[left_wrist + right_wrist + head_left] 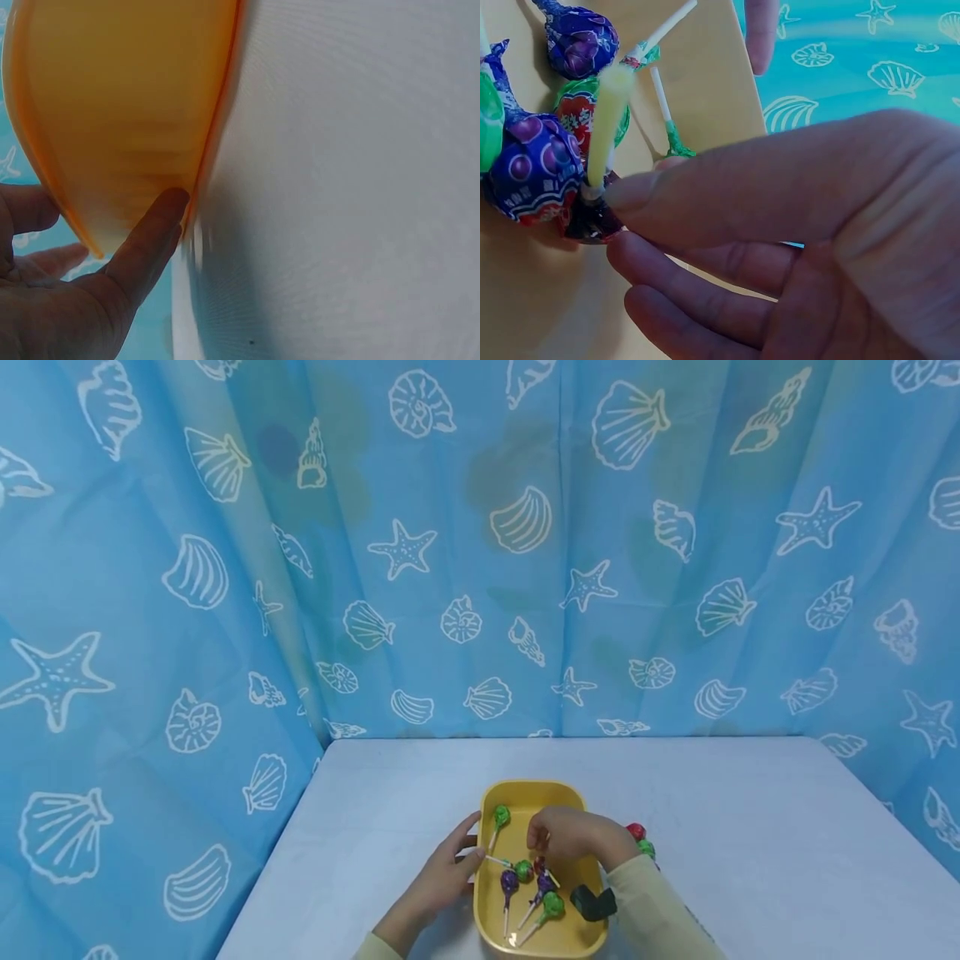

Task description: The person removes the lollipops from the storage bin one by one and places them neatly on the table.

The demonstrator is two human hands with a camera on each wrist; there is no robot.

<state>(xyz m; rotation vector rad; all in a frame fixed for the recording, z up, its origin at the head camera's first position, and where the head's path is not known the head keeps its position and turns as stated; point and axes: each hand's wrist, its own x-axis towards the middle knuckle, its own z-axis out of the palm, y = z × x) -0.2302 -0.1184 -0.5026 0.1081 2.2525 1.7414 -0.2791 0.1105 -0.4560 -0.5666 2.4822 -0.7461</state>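
Note:
A yellow container (491, 918) holds several lollipops, among them a purple one (509, 882) and green ones such as the green lollipop (553, 906). My right hand (570, 835) reaches inside it. In the right wrist view, thumb and index finger pinch a dark red lollipop (592, 221) by the base of its yellowish stick; a purple lollipop (536, 165) lies right beside it. Outside the container's left wall is my left hand (442, 872). Its thumb meets the rim, while the extended fingers (154, 232) touch the outer wall low down in the left wrist view.
Red (636, 832) and green lollipops (647, 848) lie on the white table (405, 793), right of the container and partly behind the right forearm. A dark blocky object (592, 902) shows at the container's right rim, beside the sleeve. A blue shell-patterned curtain (450, 568) surrounds the table.

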